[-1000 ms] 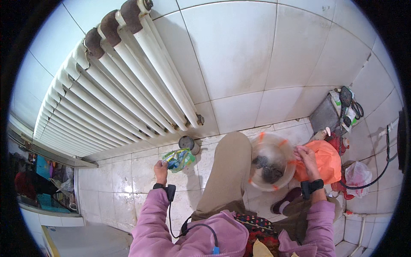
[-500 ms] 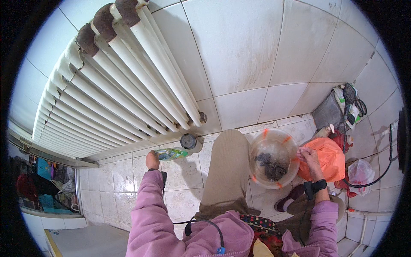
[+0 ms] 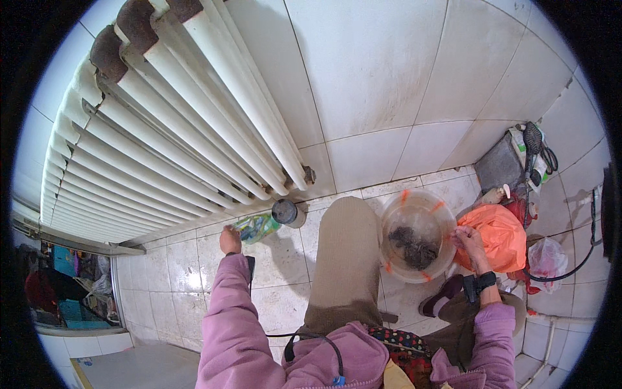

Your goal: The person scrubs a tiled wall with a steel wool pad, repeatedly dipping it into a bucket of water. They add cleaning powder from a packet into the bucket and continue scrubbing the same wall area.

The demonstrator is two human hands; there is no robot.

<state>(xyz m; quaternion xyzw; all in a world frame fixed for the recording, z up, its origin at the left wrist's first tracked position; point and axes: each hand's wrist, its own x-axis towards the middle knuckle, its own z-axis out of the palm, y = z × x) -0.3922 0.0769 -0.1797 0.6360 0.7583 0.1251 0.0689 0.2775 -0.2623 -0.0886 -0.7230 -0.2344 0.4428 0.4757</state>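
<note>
A crumpled clear packet with green and blue print point(image 3: 257, 227) hangs over the floor tiles, gripped at its near end by my left hand point(image 3: 229, 240). Its far end is beside a grey-lidded round container point(image 3: 287, 212). To the right of my knee stands a translucent round basin with orange marks point(image 3: 422, 206); dark wet cloth point(image 3: 420, 253) lies in it in cloudy water. At the basin's right rim, my right hand point(image 3: 471, 243) has its fingers bent together, against an orange plastic bag point(image 3: 502, 236). Whether they pinch the bag or the rim cannot be told.
A white ribbed radiator point(image 3: 175, 110) runs along the tiled wall at the left. In the right corner are a grey box point(image 3: 500, 162), a black shower head point(image 3: 532, 137) with hose and a white plastic bag point(image 3: 547, 259). A pale board point(image 3: 136, 366) is at the lower left.
The view has shifted slightly. The packet has tilted a little and its far end reaches a bit lower against the container. My right hand stays at the basin's rim.
</note>
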